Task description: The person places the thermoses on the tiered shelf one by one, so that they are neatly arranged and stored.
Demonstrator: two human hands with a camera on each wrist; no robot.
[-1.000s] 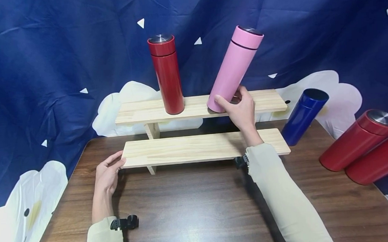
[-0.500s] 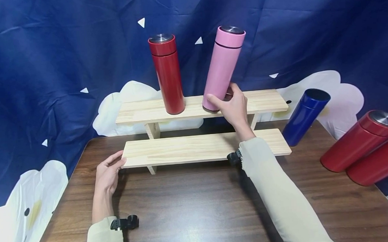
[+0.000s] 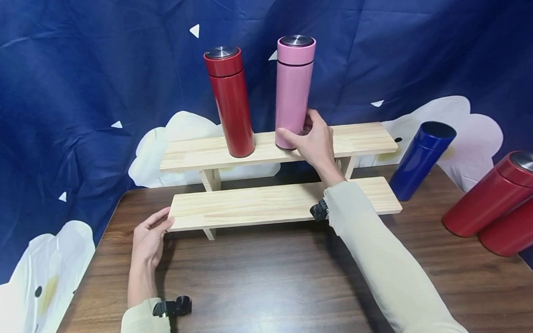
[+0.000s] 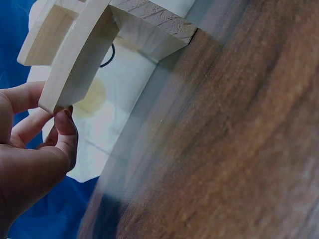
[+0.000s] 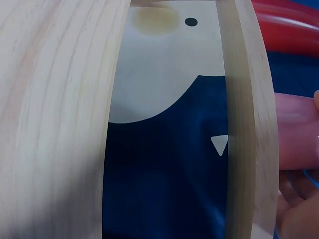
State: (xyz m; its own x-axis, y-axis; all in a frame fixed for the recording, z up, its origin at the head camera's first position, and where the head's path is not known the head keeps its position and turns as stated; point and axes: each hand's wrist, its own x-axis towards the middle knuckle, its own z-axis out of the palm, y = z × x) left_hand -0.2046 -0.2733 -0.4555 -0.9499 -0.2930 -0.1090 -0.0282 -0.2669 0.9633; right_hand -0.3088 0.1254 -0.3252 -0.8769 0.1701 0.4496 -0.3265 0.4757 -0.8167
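A two-tier wooden rack [image 3: 241, 207] stands on the brown table. My left hand [image 3: 146, 241] pinches the left end of its lower board, thumb beneath in the left wrist view, where the board's end [image 4: 75, 69] shows. On the upper board [image 3: 185, 152], my right hand [image 3: 316, 139] grips the pink thermos bottle [image 3: 294, 91] near its base, thumb in front and fingers behind. The pink bottle stands nearly upright. To its left a red thermos bottle [image 3: 232, 108] stands on the same board, a gap between them. In the right wrist view the pink bottle [image 5: 299, 132] shows beyond the board's edge.
A blue bottle [image 3: 420, 160] stands on the table [image 3: 254, 286] just right of the rack. Further right, two red bottles [image 3: 495, 196] stand side by side, one cut off by the view's edge. A dark blue patterned cloth [image 3: 88, 70] hangs behind.
My right hand has moved left along the upper board with the pink bottle, which has gone from a rightward lean to nearly upright. My left hand has stayed on the lower board.
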